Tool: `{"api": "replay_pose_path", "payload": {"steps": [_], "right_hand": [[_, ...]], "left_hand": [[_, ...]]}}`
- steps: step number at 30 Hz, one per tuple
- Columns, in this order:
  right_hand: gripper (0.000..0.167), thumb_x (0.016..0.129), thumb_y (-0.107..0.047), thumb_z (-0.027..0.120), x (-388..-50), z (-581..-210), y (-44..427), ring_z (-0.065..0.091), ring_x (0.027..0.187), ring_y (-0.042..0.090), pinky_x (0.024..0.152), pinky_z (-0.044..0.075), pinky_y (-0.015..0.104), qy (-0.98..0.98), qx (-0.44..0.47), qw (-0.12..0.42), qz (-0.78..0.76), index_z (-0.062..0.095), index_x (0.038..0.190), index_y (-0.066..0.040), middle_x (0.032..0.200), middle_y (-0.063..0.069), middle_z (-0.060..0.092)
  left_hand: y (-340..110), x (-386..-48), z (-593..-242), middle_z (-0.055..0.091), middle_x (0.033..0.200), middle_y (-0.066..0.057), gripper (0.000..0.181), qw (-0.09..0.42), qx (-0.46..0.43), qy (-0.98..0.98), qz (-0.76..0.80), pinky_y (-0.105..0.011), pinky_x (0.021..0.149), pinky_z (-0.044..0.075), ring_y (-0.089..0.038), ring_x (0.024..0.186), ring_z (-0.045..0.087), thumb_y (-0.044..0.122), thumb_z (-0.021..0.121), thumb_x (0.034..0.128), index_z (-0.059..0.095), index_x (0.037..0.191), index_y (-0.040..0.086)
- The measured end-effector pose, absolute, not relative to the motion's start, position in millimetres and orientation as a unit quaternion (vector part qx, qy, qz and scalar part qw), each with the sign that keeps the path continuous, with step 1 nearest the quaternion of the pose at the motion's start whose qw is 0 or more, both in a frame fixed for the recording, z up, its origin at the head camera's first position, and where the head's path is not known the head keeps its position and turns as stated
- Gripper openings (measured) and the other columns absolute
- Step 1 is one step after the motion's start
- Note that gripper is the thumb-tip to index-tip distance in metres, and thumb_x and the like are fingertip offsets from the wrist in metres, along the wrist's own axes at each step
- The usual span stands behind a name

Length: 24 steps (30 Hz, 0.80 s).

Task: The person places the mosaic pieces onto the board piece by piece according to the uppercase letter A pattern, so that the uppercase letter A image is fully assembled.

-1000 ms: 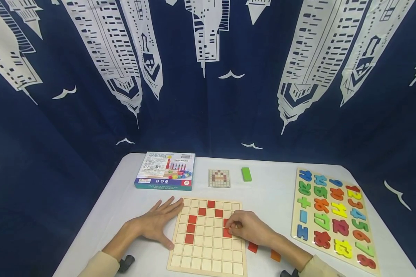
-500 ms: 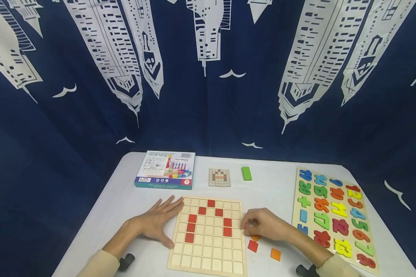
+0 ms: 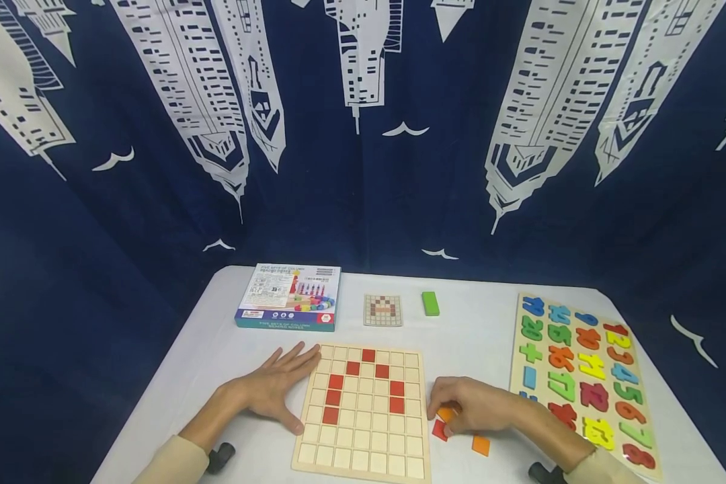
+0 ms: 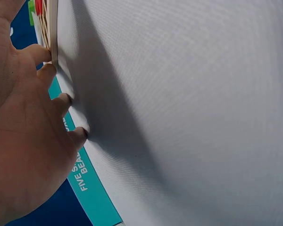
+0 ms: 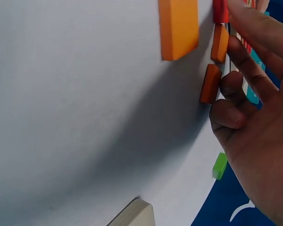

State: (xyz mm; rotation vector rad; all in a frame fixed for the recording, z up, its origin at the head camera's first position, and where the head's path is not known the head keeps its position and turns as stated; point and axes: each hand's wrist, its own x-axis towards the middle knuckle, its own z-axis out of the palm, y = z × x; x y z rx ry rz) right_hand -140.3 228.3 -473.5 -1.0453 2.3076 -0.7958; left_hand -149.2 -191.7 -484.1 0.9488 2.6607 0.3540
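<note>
In the head view a wooden grid board [image 3: 363, 425] lies on the table with several red square tiles [image 3: 368, 355] set in its cells. The left hand [image 3: 276, 388] spreads along the board's left side, its thumb and fingertips at the frame's edge. Right of the board, the right hand [image 3: 474, 405] reaches down over loose tiles. Its thumb tip meets a loose red tile [image 5: 220, 12], while the index finger stands a little apart from it. Orange tiles [image 3: 480, 446] lie nearby, one [image 3: 446, 414] partly beneath the hand.
A boxed bead set [image 3: 287, 299], a pattern card [image 3: 382, 311] and a green block [image 3: 430, 304] sit behind the board. At the right lies a number puzzle board [image 3: 571, 376]. A dark blue printed cloth [image 3: 363, 202] hangs at the back.
The right hand has left the red tiles on the board's right side, moved off the board, and lowered to the loose red tile. The left hand stays put.
</note>
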Motion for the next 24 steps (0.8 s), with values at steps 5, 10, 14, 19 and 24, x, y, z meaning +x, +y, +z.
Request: {"api": "replay_pose_path", "payload": {"steps": [5,10,14,19,24], "right_hand": [[0.025,0.077,-0.027,0.075,-137.2,-473.2,227.1,0.048,0.094,0.005,0.083,0.044,0.024,0.854,-0.391,0.233,-0.253,0.067,0.097,-0.04,0.1,-0.019,0.053],[0.022,0.077,-0.03,0.074,-136.1,-473.4,227.3,0.047,0.093,0.003,0.08,0.045,0.023,0.863,-0.385,0.221,-0.24,0.067,0.094,-0.042,0.097,-0.02,0.051],[0.019,0.077,-0.031,0.074,-135.6,-473.3,227.9,0.047,0.094,0.004,0.084,0.045,0.024,0.865,-0.383,0.214,-0.241,0.066,0.092,-0.04,0.099,-0.02,0.051],[0.016,0.077,-0.032,0.074,-136.6,-474.6,227.5,0.049,0.091,0.005,0.079,0.043,0.022,0.862,-0.385,0.209,-0.254,0.064,0.089,-0.036,0.097,-0.019,0.053],[0.015,0.076,-0.03,0.075,-138.8,-474.9,227.3,0.05,0.084,0.006,0.071,0.041,0.019,0.858,-0.387,0.205,-0.268,0.063,0.086,-0.034,0.089,-0.018,0.055]], "left_hand": [[-191.3,-149.6,-486.2,0.001,0.155,0.002,0.13,0.145,0.328,0.925,0.122,-0.057,0.109,0.004,-0.029,0.14,-0.002,0.082,0.063,0.049,0.011,0.15,0.018],[-191.5,-149.9,-486.7,0.001,0.155,0.002,0.13,0.146,0.327,0.926,0.122,-0.057,0.109,0.004,-0.028,0.14,-0.002,0.082,0.062,0.0487,0.011,0.15,0.018],[-191.8,-149.8,-487.1,0.0,0.155,0.002,0.13,0.145,0.326,0.926,0.121,-0.057,0.109,0.004,-0.028,0.14,-0.002,0.082,0.062,0.0483,0.011,0.15,0.018],[-191.8,-149.6,-488.4,0.001,0.155,0.003,0.13,0.145,0.323,0.927,0.124,-0.056,0.109,0.004,-0.028,0.14,-0.002,0.083,0.062,0.0478,0.012,0.15,0.018],[-191.8,-149.7,-488.7,0.0,0.155,0.004,0.13,0.144,0.323,0.927,0.125,-0.056,0.109,0.003,-0.027,0.14,-0.003,0.082,0.062,0.0478,0.012,0.15,0.019]]}}
